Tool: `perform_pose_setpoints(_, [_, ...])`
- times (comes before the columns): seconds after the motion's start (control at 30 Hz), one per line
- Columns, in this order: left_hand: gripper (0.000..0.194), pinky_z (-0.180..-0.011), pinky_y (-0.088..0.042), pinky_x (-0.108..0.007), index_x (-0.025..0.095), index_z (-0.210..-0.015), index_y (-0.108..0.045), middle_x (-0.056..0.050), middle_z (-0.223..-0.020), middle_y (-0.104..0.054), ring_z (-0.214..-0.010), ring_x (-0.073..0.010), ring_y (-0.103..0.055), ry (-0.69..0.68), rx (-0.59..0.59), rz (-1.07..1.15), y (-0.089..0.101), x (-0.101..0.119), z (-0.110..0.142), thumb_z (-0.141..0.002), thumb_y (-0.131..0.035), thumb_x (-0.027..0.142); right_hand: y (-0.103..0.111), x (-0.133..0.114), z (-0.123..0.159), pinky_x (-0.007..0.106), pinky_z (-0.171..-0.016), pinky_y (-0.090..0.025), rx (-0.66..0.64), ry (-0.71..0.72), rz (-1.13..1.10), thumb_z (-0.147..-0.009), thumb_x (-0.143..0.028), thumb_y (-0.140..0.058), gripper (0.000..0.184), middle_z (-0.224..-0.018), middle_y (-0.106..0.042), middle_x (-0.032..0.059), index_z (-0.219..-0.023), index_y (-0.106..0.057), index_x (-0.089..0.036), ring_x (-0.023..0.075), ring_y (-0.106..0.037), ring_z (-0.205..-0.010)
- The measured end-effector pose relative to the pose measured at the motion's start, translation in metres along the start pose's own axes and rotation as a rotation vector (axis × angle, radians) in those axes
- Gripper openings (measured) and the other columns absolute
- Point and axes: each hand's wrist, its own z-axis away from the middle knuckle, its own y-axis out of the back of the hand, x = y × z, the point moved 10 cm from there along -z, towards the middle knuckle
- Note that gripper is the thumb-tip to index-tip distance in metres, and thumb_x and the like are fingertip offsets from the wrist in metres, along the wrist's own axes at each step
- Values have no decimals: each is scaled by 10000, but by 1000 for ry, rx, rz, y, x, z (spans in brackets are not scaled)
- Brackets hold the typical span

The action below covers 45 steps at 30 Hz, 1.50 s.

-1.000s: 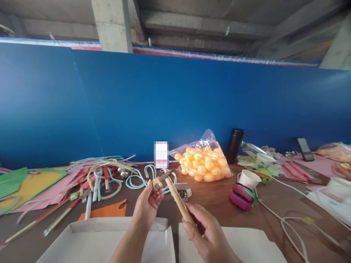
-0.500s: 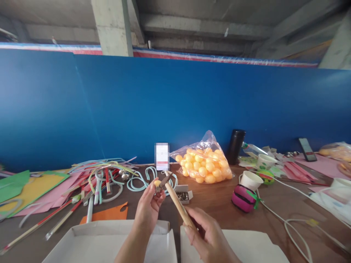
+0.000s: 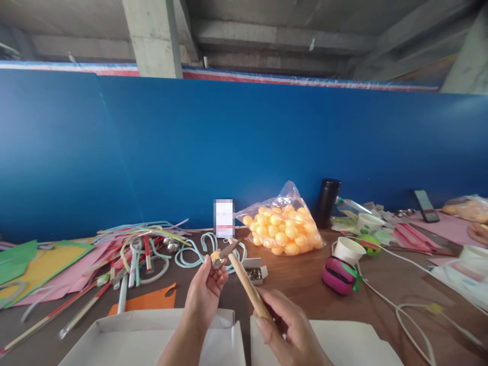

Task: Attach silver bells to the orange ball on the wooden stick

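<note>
My left hand pinches a small yellow ball together with a shiny silver round piece; how the two are joined I cannot make out. My right hand is wrapped round the wooden handle of a hammer. The hammer's dark, pointed metal head lies right beside the yellow ball, and whether they touch is unclear. Just beyond the handle sits a small open box of metal tacks or similar bits. Both hands are raised over white cardboard at the table's front.
A clear bag of yellow balls stands behind the hands, beside a phone. Leftward lie coloured paper, tubes and sticks. A black bottle, paper cup, magenta pouch and white cable are rightward.
The ball has turned in my left hand, so more of the silver piece shows. The hammer head has shifted slightly; both hands keep their grips.
</note>
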Motion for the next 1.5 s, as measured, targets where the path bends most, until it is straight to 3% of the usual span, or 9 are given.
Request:
perform_pose_setpoints(0.5, [268, -597, -545, -215, 109, -1073, -612, -71, -806, -643, -629, -97, -604, -32, -36, -34, -6, 4, 2, -833, -554, 211, 2, -5, 2, 261, -610, -454, -3, -38, 40, -832, -318, -501, 396, -844, -598, 60, -1202, -565, -195, 183, -560, -715])
perform_pose_setpoints(0.9, [216, -572, -540, -201, 103, -997, -632, -66, -758, -639, -597, -91, -595, -34, 14, -29, -2, 4, 2, -831, -560, 221, 2, -3, 1, 245, -571, -456, 10, -20, 29, -832, -330, -495, 394, -854, -606, 60, -1201, -554, -205, 173, -563, -679])
perform_pose_setpoints(1.5, [340, -612, -537, -223, 130, -1072, -613, -63, -830, -644, -640, -101, -601, -67, -51, -52, -6, 4, 2, -762, -653, 264, 3, -2, 1, 266, -617, -470, 25, -30, 43, -867, -382, -459, 416, -790, -598, 52, -1227, -546, -192, 185, -563, -693])
